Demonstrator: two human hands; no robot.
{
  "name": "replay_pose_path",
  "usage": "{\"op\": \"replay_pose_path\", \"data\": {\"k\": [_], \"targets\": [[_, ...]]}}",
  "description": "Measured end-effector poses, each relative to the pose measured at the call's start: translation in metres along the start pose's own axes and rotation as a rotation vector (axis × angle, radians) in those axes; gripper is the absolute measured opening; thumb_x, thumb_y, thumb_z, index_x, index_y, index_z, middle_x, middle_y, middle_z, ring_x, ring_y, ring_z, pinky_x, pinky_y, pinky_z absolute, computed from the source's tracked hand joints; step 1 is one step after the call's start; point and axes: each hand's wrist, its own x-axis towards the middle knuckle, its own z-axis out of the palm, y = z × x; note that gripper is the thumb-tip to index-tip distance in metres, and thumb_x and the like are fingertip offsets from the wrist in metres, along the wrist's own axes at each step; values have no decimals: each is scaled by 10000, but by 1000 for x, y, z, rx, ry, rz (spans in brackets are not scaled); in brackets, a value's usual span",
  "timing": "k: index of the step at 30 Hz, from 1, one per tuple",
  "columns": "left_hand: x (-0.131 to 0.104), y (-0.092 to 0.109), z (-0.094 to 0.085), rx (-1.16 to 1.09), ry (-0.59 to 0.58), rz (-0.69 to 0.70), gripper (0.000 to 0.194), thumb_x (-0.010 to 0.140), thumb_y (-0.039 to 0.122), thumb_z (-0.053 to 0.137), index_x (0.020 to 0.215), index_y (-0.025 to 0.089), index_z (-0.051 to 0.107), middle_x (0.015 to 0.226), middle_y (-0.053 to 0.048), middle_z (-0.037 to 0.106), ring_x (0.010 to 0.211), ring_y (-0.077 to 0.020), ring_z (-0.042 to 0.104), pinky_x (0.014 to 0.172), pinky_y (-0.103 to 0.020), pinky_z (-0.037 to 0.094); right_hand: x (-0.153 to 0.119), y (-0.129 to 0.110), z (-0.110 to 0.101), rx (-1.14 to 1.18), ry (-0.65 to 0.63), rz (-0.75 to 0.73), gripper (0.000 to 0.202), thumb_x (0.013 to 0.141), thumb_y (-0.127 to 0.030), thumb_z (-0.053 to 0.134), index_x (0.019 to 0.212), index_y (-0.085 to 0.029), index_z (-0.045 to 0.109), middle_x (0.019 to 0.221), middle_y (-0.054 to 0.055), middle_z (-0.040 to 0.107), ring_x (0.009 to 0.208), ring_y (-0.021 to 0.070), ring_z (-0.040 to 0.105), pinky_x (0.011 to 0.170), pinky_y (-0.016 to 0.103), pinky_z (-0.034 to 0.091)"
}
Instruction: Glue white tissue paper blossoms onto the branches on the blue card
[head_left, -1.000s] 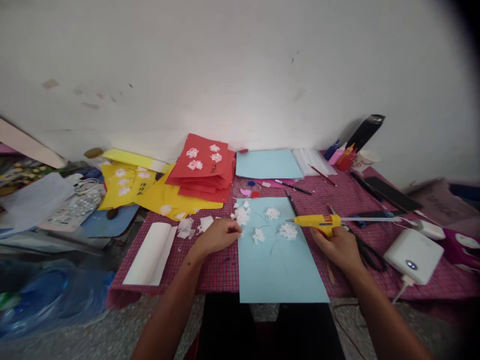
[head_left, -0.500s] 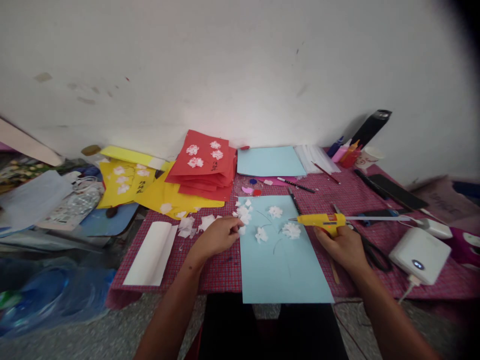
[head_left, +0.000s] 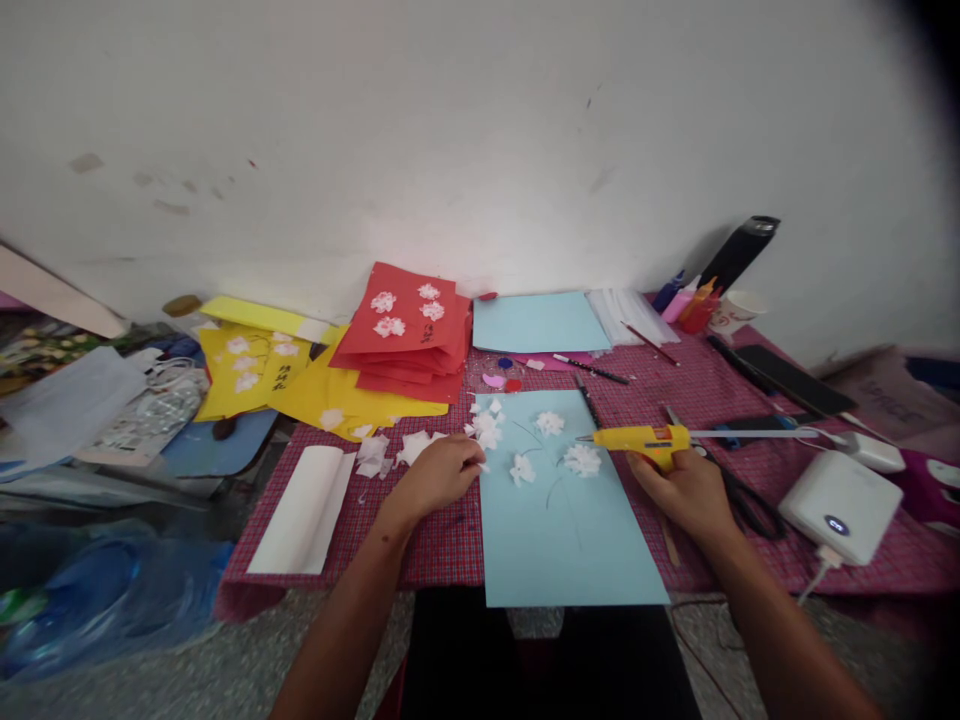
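Observation:
My right hand (head_left: 694, 495) is wrapped round the grip of a yellow hot glue gun (head_left: 641, 441). Its nozzle points left, just over a white paper flower (head_left: 582, 460) on a light blue sheet (head_left: 577, 560). A long clear glue stick (head_left: 750, 434) juts from the gun's back. My left hand (head_left: 442, 472) is pinched at the sheet's left edge, with a scrap of white petal paper (head_left: 484, 467) showing at the fingertips. Right behind those fingers lies a pile of loose white petals (head_left: 486, 428). Two more paper flowers and thin drawn stems show on the sheet.
Red cards (head_left: 405, 325) with flowers are stacked at the back beside yellow cards (head_left: 315, 385). Scissors (head_left: 750, 500) and a white power bank (head_left: 840, 507) lie right. Folded white paper (head_left: 304, 510) is at left. A black bottle (head_left: 739, 255) and glue bottles (head_left: 686, 300) stand at back right.
My left hand has turned slightly and its fingers have closed further by the petal pile. The glue gun stays almost where it was in my right hand.

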Motion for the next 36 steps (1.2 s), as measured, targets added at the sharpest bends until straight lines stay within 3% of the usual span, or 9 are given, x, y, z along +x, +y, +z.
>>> {"op": "replay_pose_path", "data": {"k": [11,15,20,26,29,36], "targets": [[-2,12,-9,-254,94,-61,101,821,216,591,793,178,681,763,-16,653,711,-146,580,664,-258,416,0,1,1,-38,20,-3,367,806,-525,556,717,-182,655,637,77,660,586,234,624,546,310,389],[-1,10,-4,-524,134,-166,101,800,252,625,811,158,661,774,-23,662,659,-125,578,608,-233,428,0,1,2,-1,3,-12,357,814,-523,563,731,-185,646,665,73,674,593,230,632,546,302,389],[2,8,2,-882,148,-248,216,750,302,706,754,141,562,949,-72,694,539,-74,587,526,-214,451,0,1,1,-17,11,-14,376,813,-537,569,679,-189,621,621,64,653,550,222,614,533,303,372],[5,6,6,-955,187,-320,265,797,377,682,782,164,526,594,7,654,350,-55,446,354,-171,311,0,-2,0,0,19,-1,385,800,-543,573,645,-192,600,614,70,647,548,223,612,517,302,368],[6,4,7,-937,246,-284,243,794,352,688,791,152,551,703,-23,691,407,-56,500,385,-174,352,0,-4,0,1,24,7,379,793,-539,577,644,-191,586,614,74,644,529,219,603,503,304,357],[6,3,8,-965,295,-233,179,760,250,712,734,141,573,963,-62,677,769,-134,670,697,-258,512,0,-4,1,-12,12,19,403,799,-562,561,639,-193,584,608,83,649,539,232,615,514,306,372]]}}
